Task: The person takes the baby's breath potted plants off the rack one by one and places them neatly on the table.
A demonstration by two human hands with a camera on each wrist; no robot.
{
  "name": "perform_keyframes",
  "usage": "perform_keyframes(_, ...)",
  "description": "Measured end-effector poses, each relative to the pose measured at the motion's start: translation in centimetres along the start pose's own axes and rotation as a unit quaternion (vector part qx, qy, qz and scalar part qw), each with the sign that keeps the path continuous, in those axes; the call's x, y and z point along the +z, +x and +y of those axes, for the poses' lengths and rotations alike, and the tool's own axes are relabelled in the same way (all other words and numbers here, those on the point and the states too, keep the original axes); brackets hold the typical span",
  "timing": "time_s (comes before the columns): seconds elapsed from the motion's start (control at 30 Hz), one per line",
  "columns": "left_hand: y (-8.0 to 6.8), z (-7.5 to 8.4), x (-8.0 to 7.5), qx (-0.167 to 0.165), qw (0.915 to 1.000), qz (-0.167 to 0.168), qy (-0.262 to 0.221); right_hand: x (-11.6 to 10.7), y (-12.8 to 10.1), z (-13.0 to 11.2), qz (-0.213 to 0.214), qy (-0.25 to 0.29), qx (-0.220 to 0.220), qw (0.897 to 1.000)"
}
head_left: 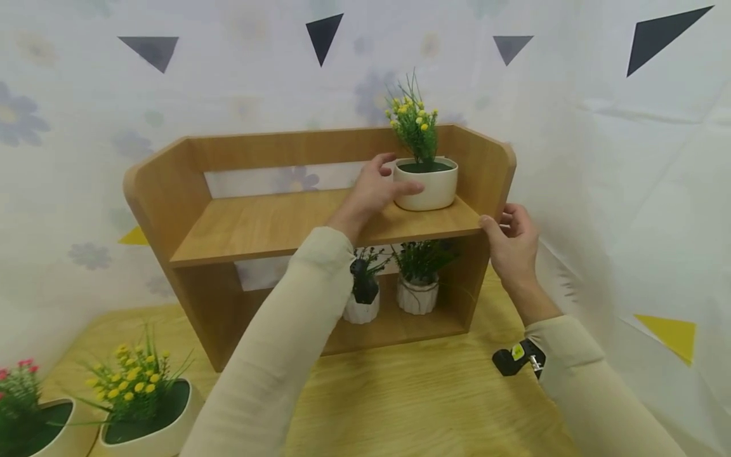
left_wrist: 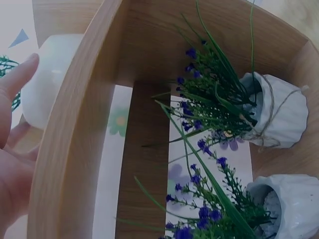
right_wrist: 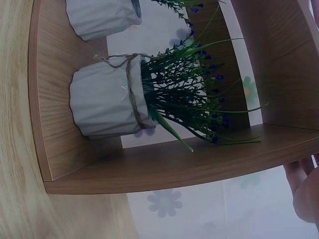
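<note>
On the shelf unit's (head_left: pixel 251 225) upper board, at its right end, stands an oval white pot (head_left: pixel 428 190) with yellow flowers. My left hand (head_left: pixel 374 190) holds this pot by its left end, thumb across the front and fingers at the far side. In the left wrist view the left hand (left_wrist: pixel 15 174) shows beside the white pot (left_wrist: pixel 52 79). My right hand (head_left: pixel 516 244) grips the unit's right side panel, its thumb on the front edge and its fingers round the outer side. Part of the right hand (right_wrist: pixel 306 191) appears at the right wrist view's edge.
Two ribbed white pots with purple flowers stand on the lower shelf, one (head_left: pixel 418 295) tied with twine, the other (head_left: pixel 362 310) partly behind my left sleeve. At the table's (head_left: pixel 400 400) front left are a yellow-flowered pot (head_left: pixel 154 431) and a pink-flowered pot (head_left: pixel 59 431).
</note>
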State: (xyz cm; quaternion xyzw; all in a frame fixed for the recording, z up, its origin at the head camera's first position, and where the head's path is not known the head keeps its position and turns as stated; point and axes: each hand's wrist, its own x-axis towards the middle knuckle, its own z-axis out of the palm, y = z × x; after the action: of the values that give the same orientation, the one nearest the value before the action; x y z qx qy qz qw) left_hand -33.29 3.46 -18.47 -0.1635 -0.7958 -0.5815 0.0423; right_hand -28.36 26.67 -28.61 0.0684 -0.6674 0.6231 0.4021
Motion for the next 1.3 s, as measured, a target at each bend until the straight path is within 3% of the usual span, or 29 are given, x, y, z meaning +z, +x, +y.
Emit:
perform_keyframes(0.13,0.2,0.3,0.3,-0.003,0.9998,-0.017,0.005,0.1,-0.1,0.0,-0.001,0.006,0.0,1.0)
perform_keyframes(0.27,0.3,0.5,0.3,-0.002,0.9999,-0.007,0.016,0.3,0.0,-0.3,-0.004,0.012,-0.005,1.0)
perform_keyframes(0.53,0.5,0.4,0.1,-0.029,0.9996,-0.001,-0.008,0.6,-0.3,-0.4,-0.006,0.021,-0.007,1.0)
perform_keyframes(1.3,0.1,0.2,-0.5,-0.011,0.9998,0.015,-0.005,1.1,-0.3,-0.2,-0.01,0.015,-0.005,1.0)
